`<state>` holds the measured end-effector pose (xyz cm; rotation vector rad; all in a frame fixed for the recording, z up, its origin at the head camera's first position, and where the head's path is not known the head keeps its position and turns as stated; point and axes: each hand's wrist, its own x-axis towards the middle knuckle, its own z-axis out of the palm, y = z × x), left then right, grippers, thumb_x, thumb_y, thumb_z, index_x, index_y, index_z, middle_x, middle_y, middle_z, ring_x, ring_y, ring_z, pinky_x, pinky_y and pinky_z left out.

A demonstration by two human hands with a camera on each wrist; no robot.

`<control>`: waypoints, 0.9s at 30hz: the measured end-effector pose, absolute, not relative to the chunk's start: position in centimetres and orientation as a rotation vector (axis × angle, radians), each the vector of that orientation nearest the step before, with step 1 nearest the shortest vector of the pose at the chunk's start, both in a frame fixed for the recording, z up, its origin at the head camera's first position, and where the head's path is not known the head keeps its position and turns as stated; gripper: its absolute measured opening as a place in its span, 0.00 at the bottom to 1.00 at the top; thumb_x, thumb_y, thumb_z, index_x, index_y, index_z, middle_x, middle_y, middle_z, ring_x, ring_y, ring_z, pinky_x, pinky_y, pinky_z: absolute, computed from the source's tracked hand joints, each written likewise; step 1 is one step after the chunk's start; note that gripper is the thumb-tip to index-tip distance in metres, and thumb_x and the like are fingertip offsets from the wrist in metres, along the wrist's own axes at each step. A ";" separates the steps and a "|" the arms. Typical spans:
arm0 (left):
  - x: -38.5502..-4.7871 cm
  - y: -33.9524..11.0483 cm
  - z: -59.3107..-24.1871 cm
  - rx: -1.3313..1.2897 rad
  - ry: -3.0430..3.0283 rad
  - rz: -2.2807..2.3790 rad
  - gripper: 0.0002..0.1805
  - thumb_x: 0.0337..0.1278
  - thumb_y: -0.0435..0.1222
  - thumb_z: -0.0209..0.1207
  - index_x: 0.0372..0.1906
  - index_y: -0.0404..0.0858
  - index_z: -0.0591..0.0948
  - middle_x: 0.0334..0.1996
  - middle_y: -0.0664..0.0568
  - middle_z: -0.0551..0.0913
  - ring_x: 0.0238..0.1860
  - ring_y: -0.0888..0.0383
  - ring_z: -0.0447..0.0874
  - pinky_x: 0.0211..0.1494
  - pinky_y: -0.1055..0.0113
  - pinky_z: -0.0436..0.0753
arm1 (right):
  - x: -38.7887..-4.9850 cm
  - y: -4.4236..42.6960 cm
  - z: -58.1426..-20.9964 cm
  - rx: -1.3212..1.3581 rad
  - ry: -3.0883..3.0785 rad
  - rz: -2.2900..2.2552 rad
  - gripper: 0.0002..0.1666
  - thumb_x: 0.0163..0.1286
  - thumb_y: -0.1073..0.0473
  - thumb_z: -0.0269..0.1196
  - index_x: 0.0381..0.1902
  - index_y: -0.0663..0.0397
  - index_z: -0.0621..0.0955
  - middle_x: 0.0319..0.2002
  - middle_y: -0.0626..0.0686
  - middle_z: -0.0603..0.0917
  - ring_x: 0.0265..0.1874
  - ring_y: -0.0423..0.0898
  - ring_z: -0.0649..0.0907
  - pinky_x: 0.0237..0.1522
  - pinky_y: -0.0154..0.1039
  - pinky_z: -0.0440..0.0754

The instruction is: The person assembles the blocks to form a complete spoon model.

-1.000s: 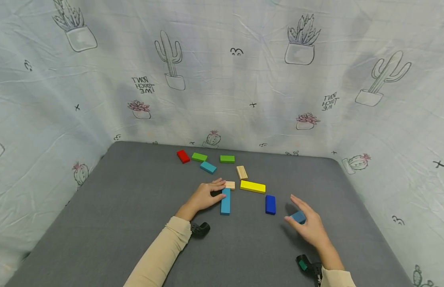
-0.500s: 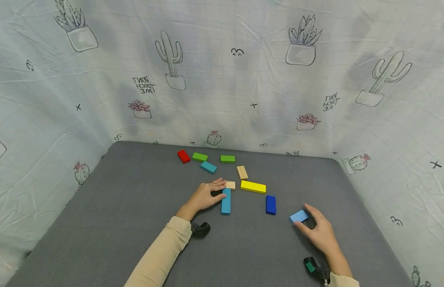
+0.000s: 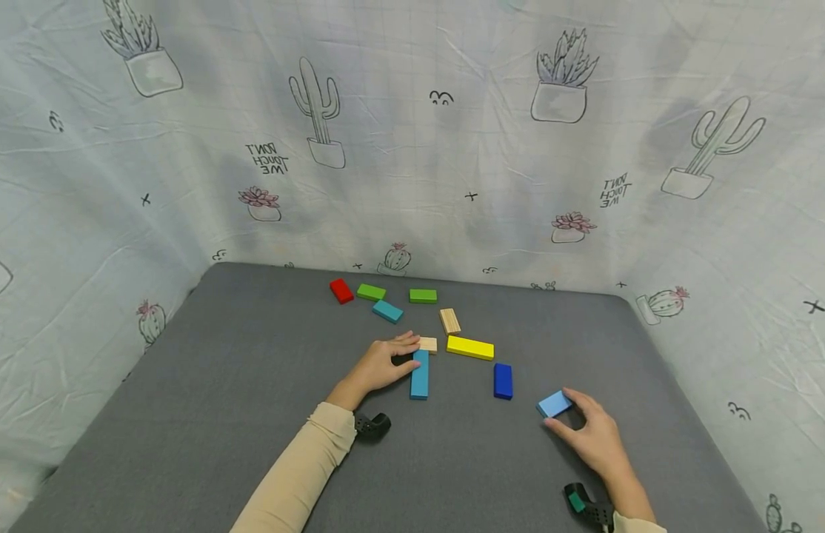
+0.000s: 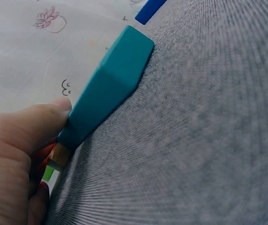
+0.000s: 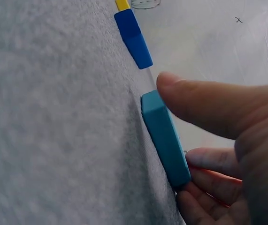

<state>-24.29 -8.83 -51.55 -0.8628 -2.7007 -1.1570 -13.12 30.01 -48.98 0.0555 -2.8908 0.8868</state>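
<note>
In the head view my left hand (image 3: 379, 364) rests at the corner where a long light blue wooden block (image 3: 419, 376) meets a plain wood block (image 3: 429, 344). Its thumb touches the blue block's end, and its fairly straight fingers lie on the wood block, partly covering it. Over on the right, my right hand (image 3: 591, 433) holds a shorter light blue block (image 3: 554, 404) lying on the table. In the right wrist view the thumb is at one end of this block (image 5: 165, 140), the fingers at the other.
A dark blue block (image 3: 503, 381) lies between the hands. Behind it are a yellow block (image 3: 470, 348) and another plain wood block (image 3: 449, 321). Farther back lie a teal block (image 3: 387, 311), two green blocks (image 3: 422, 296) and a red block (image 3: 341, 291) on the grey table (image 3: 266, 355).
My right hand has drawn back to the right from above the short light blue block, then come in slightly against it. The left hand stays where it was.
</note>
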 end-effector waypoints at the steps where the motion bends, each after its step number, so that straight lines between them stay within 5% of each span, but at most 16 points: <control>1: -24.3 -8.8 -51.6 -0.864 -2.700 -1.155 0.26 0.57 0.43 0.63 0.59 0.38 0.77 0.63 0.51 0.74 0.68 0.54 0.67 0.68 0.54 0.69 | -13.1 30.0 -49.0 0.060 -2.888 0.882 0.43 0.55 0.46 0.71 0.62 0.66 0.72 0.60 0.70 0.72 0.59 0.70 0.71 0.56 0.65 0.69; 27: -24.2 -8.8 -51.6 -0.874 -2.683 -1.156 0.26 0.57 0.44 0.63 0.59 0.38 0.78 0.63 0.50 0.74 0.68 0.54 0.67 0.68 0.54 0.69 | -13.3 29.6 -49.7 0.079 -2.784 0.871 0.37 0.55 0.52 0.72 0.59 0.64 0.75 0.56 0.67 0.76 0.53 0.65 0.78 0.51 0.61 0.76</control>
